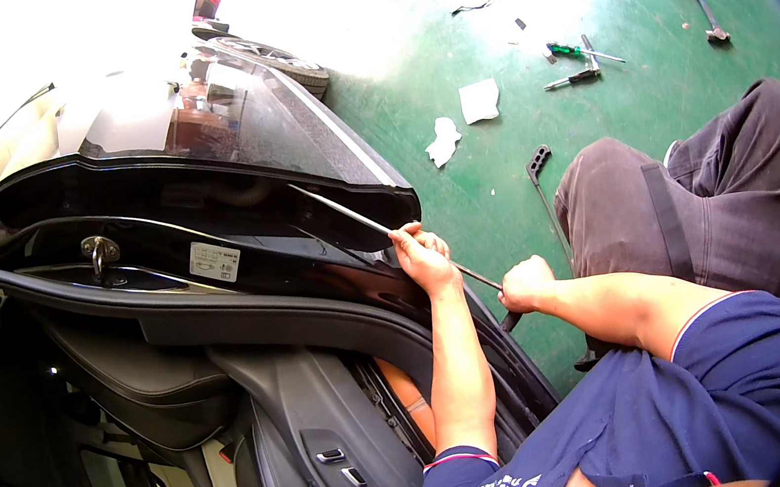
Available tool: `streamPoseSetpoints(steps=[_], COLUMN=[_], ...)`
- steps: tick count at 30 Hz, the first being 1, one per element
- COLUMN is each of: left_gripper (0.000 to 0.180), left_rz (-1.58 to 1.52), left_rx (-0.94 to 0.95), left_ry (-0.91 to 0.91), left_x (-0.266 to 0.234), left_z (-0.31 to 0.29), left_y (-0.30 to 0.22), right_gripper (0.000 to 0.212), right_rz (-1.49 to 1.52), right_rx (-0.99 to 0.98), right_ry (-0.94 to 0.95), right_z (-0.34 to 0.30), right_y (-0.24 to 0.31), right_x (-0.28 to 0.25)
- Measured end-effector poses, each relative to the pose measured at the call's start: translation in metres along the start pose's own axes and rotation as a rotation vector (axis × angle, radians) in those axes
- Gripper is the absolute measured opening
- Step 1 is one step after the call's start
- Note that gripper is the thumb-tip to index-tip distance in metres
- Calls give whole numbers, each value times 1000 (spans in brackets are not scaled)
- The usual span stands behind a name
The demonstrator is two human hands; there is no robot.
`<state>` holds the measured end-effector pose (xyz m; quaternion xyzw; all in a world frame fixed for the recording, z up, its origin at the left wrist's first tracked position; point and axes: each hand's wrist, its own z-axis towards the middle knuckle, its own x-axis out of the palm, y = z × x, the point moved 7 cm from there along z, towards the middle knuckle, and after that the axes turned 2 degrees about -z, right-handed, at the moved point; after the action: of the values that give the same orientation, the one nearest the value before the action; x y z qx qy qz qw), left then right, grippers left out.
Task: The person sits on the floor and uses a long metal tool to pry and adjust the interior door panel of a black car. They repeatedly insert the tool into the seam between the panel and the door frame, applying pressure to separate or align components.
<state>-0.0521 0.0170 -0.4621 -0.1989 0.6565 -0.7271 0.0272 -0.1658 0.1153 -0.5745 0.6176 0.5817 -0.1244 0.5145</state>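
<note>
Rod [344, 212] aslant, left hand [426, 258] tight partway, right hand [527, 285] at near end.

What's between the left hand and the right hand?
A bare stretch of the metal rod, nothing else gripping it, runs from the left hand to the right hand. Shows in the head view.

Rod [346, 212]: long, slender, straight, silvery metal. Gripped at mid-length and near its lower end; slants from lower right to upper left. Far end lies at the dark recess along the edge of a glossy black car panel [293, 122]; contact unclear.
</note>
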Motion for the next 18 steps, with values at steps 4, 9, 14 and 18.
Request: streamPoseSetpoints(steps=[4,9,14,18], left_gripper=[49,50,50,50], left_rz=[4,-9,-9,-10], left_rx=[-13,-9,-24,-22], left_ry=[-15,2,-15,-6], left_x=[2,3,0,0], left_z=[-1,0,1,1], left_y=[0,0,2,1], right_gripper=[43,45,43,41], right_rz=[2,-38,1,-9], right_rx=[-34,-111,-31,-16], right_ry=[80,94,53,0], right_z=[-2,3,1,2], right_y=[0,-2,-1,0], right_x=[-6,-6,-2,0])
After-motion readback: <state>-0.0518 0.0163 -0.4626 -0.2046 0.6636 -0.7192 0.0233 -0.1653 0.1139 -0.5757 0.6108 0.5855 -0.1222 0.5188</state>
